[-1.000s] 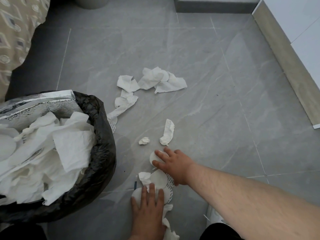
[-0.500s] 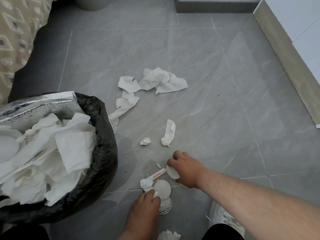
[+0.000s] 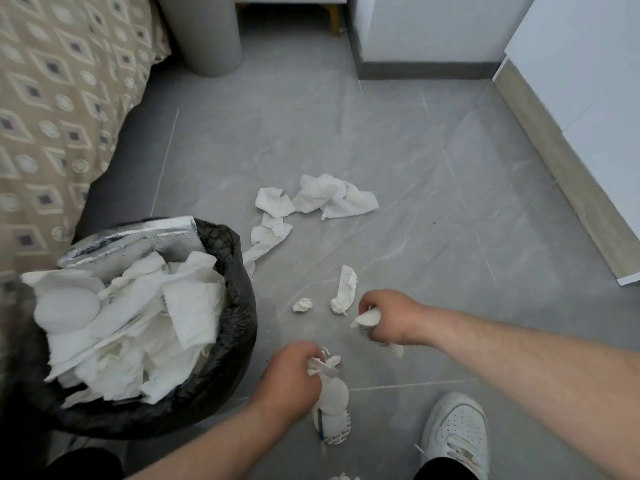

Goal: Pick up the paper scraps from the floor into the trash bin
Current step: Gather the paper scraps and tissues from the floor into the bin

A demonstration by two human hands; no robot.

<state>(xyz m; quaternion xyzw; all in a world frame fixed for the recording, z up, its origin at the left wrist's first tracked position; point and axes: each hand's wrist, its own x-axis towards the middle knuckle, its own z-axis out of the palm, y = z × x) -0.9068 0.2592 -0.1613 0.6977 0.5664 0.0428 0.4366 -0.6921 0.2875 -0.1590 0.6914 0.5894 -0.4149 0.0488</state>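
1. Grey marbled tiles with pale grout lines cover the floor. A patterned beige bedspread hangs at the far left, with a grey cylinder standing beyond it. White cabinet fronts on a tan plinth line the right.
2. On the near left, the trash bin, lined in black plastic, is heaped with white paper and a silver foil sheet.
3. Loose paper scraps lie mid-floor in a crumpled cluster. A strip reaches the bin's rim, and a folded piece and a small ball lie nearer.
4. The left hand is curled round a bunch of scraps and round pads, just right of the bin.
5. The right hand grips a white scrap beside the folded piece.
6. A white shoe stands on the tiles at the near right.
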